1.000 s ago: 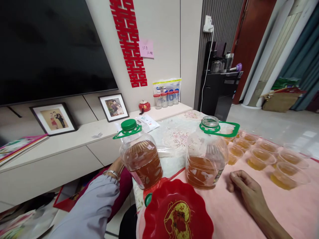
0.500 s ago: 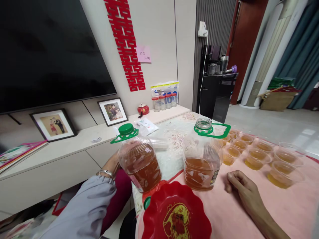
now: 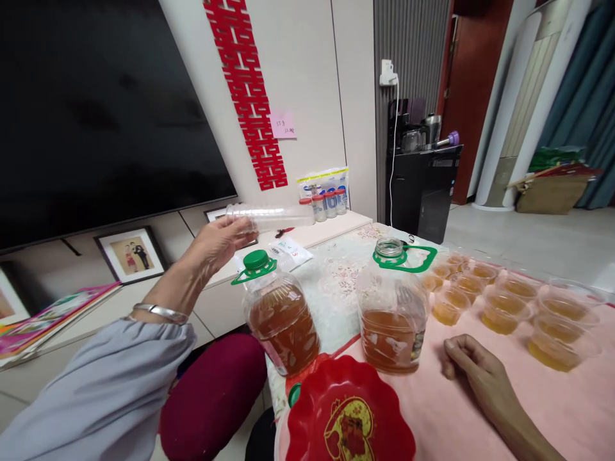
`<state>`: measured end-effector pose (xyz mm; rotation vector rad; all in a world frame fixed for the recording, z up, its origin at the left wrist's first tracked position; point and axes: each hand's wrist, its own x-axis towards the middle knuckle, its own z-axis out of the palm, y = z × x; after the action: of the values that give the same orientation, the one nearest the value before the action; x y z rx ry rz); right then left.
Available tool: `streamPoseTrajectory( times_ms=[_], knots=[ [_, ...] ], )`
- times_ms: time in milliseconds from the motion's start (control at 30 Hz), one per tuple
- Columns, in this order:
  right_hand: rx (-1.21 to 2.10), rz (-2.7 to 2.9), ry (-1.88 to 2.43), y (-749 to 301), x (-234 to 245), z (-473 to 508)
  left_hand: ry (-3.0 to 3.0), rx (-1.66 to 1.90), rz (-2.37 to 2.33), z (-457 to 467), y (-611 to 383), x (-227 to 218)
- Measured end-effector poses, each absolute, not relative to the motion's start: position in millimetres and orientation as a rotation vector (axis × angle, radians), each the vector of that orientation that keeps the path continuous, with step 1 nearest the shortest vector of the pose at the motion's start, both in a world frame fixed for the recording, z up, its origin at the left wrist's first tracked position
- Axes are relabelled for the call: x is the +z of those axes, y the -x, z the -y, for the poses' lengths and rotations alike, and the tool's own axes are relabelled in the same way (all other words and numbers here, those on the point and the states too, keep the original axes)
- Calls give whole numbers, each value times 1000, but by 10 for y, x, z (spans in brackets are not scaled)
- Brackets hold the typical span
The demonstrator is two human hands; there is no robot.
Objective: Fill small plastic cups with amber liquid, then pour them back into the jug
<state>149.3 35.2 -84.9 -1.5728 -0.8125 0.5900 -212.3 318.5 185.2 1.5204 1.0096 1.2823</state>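
Observation:
A long stack of clear plastic cups (image 3: 283, 218) is gripped in my left hand (image 3: 221, 242), held sideways above the low cabinet. Below it stands a large clear jug of amber liquid (image 3: 283, 320) with a green cap and handle. A second jug (image 3: 391, 336), uncapped and about half full, is on the table. My right hand (image 3: 468, 360) rests on the pink cloth (image 3: 446, 416), loosely curled, with nothing seen in it. Beyond that hand stand several clear cups of amber liquid (image 3: 504, 310).
In front lies a red scalloped tray (image 3: 319, 410), beside a loose green cap (image 3: 294, 395). Red-lidded jars (image 3: 318, 208), a plastic packet (image 3: 293, 253) and a framed photo (image 3: 132, 255) are along the cabinet. A maroon rounded shape (image 3: 211, 403) shows below my left arm.
My left hand has risen from behind the capped jug, lifting the cup stack up and leftward. My right hand stays in place. The view has shifted slightly.

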Motion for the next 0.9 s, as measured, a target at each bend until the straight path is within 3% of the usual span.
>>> streamPoseTrajectory(
  times_ms=[300, 633, 900],
  knots=[
    [604, 836, 1526, -1519, -938, -343, -2025, 1092, -1063, -2516, 1709, 2298],
    [639, 886, 1423, -1610, -1130, -368, -2681, 345, -1299, -2142, 1203, 1968],
    [655, 866, 1394, -1664, -1222, -379, -2824, -1, -1413, -2116, 791, 1808]
  ],
)
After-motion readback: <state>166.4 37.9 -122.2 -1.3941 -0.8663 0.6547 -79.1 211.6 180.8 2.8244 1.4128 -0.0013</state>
